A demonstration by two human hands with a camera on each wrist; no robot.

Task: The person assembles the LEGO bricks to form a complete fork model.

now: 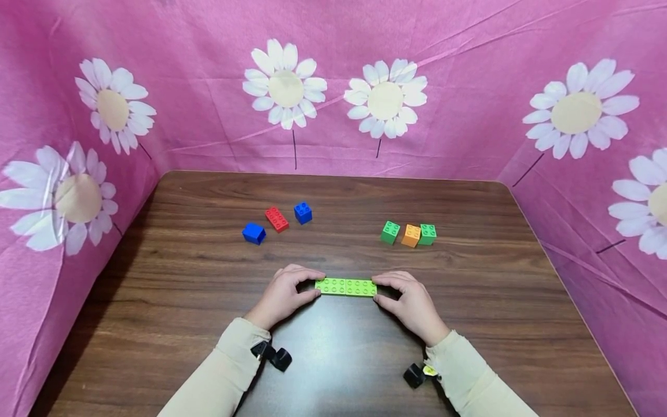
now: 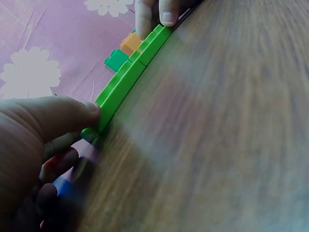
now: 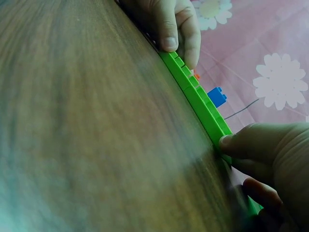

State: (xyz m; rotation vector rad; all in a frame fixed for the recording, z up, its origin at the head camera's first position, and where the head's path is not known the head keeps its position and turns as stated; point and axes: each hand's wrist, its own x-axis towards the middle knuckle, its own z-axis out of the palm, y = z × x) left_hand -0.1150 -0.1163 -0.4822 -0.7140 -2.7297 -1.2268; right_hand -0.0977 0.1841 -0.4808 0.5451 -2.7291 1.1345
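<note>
Two lime-green toy building bricks lie end to end on the brown table, studs up, in a row across the head view. My left hand (image 1: 283,294) pinches the outer end of the left lime brick (image 1: 330,286) between thumb and fingers. At the opposite end, my right hand (image 1: 411,301) pinches the right lime brick (image 1: 361,288) the same way. A thin seam shows where the two bricks meet. Both wrist views show the bricks (image 2: 116,96) (image 3: 207,113) edge-on, low along the tabletop.
Behind the left hand lie a blue brick (image 1: 253,233), a red brick (image 1: 277,219) and another blue brick (image 1: 303,213). A green brick (image 1: 389,232), an orange brick (image 1: 411,236) and a second green brick (image 1: 428,234) sit farther right. Pink flowered cloth (image 1: 333,150) borders the table (image 1: 182,278).
</note>
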